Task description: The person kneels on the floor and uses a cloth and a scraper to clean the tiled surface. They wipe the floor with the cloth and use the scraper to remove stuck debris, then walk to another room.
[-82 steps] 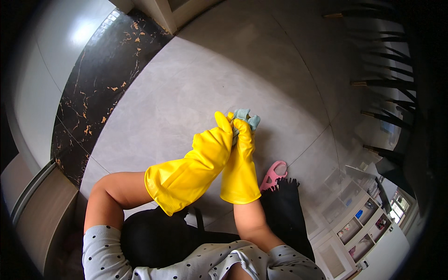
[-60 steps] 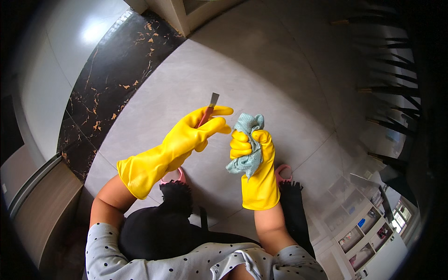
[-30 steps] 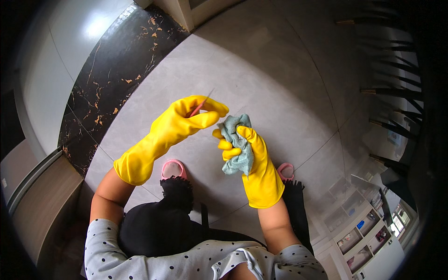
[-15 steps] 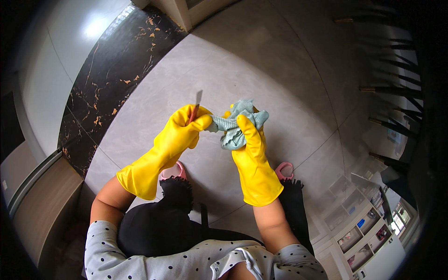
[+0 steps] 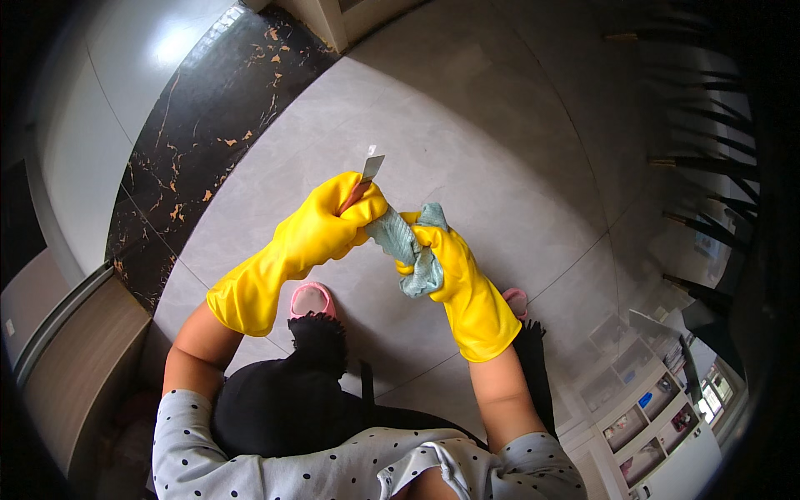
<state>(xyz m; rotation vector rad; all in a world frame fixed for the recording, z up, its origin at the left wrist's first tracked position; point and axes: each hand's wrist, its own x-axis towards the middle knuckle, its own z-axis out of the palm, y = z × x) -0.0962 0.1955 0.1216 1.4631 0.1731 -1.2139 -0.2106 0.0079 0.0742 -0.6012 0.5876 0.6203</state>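
Note:
Both my hands wear long yellow rubber gloves and are raised above the floor in front of me. In my left hand point(image 5: 329, 218) is a small scraper point(image 5: 372, 168), its reddish handle in the fist and its flat metal blade pointing up and away. The same hand also pinches one end of a blue-green cloth point(image 5: 396, 237). My right hand point(image 5: 463, 279) is closed around the rest of that cloth, which is bunched and twisted between the two hands. Part of the cloth is hidden behind the right fingers.
Grey floor tiles point(image 5: 483, 142) lie below, with a black marble strip point(image 5: 187, 158) on the left. Pink slippers point(image 5: 312, 300) show under my knees. Dark chair legs point(image 5: 708, 167) stand at the right. A wooden panel point(image 5: 83, 342) is at lower left, shelves point(image 5: 646, 417) at lower right.
My right hand has shifted slightly right and turned, and the cloth now looks twisted and drawn out between the hands. The scraper blade has tilted to the right.

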